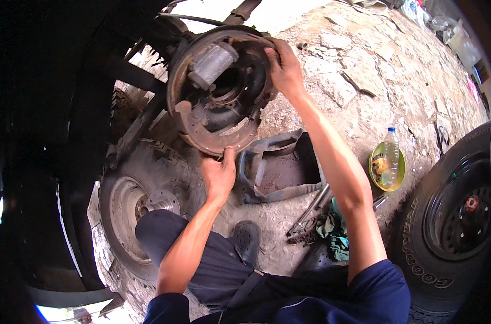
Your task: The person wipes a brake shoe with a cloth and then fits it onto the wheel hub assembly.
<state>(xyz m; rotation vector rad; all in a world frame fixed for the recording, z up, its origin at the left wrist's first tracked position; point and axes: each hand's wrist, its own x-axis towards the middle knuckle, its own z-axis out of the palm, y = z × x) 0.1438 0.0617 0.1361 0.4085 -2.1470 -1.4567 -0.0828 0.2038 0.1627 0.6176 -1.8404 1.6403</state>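
A rusty round drum brake backing plate (216,141) stands tilted at the wheel end of a dark vehicle underside. My left hand (218,175) grips its lower rim, thumb up on the front and the fingers partly hidden behind. On the upper right edge, my right hand (284,67) is closed round the rim. A grey, rounded block with rusty ends (213,65) sits at the plate's upper left; I cannot tell its exact kind. Dark openings show in the plate's middle, around a round hub opening (226,93).
Below the plate lies a cut-open plastic container (280,167). Tools (310,213) and a green rag (334,229) lie near my feet. A green bowl (401,175) with a clear bottle (390,156) stands right. Tyred wheels rest left (121,200) and right (418,237).
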